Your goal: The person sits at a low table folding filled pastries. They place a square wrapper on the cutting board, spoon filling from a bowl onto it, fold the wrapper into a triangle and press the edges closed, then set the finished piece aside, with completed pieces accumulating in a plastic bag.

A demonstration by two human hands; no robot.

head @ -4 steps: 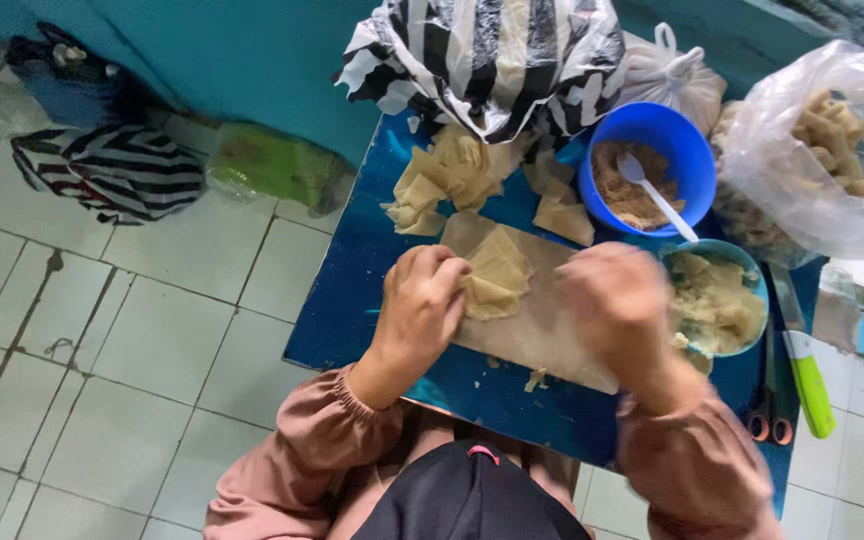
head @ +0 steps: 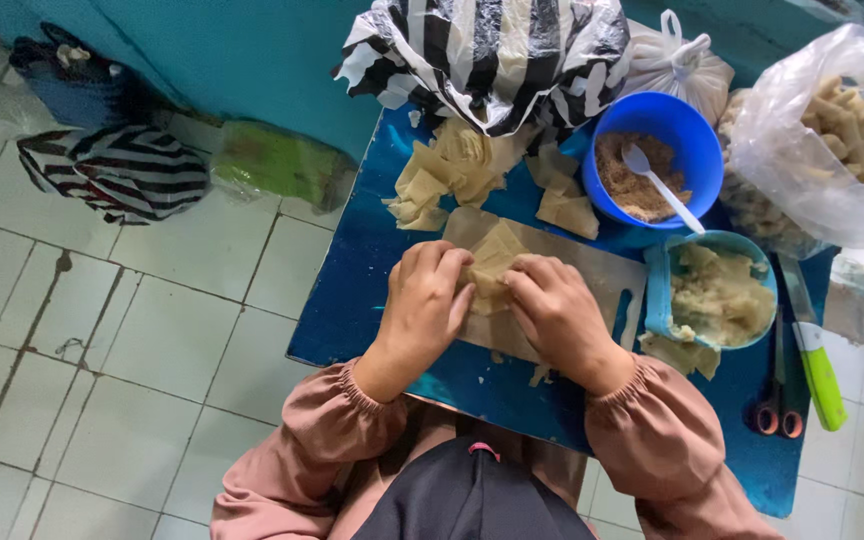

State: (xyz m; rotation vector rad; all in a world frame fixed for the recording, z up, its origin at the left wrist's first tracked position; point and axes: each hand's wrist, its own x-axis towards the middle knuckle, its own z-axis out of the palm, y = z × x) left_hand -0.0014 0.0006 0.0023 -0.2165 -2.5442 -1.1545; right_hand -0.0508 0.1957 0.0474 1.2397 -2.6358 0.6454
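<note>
Folding step: left hand (head: 422, 305) and right hand (head: 557, 310) fingers pinching a thin pale square dough wrapper (head: 493, 262) on the wooden cutting board (head: 592, 270); next likely needs tighter rolling.

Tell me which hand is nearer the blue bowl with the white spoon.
Right. The right hand rests on the cutting board just below-left of the blue bowl; the left hand lies farther away, beyond the wrapper both hands pinch.

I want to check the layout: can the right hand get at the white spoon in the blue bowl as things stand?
Probably yes. The right hand rests on the wrapper on the board, and the white spoon lies handle-first toward it in the open blue bowl, with nothing between.
</note>
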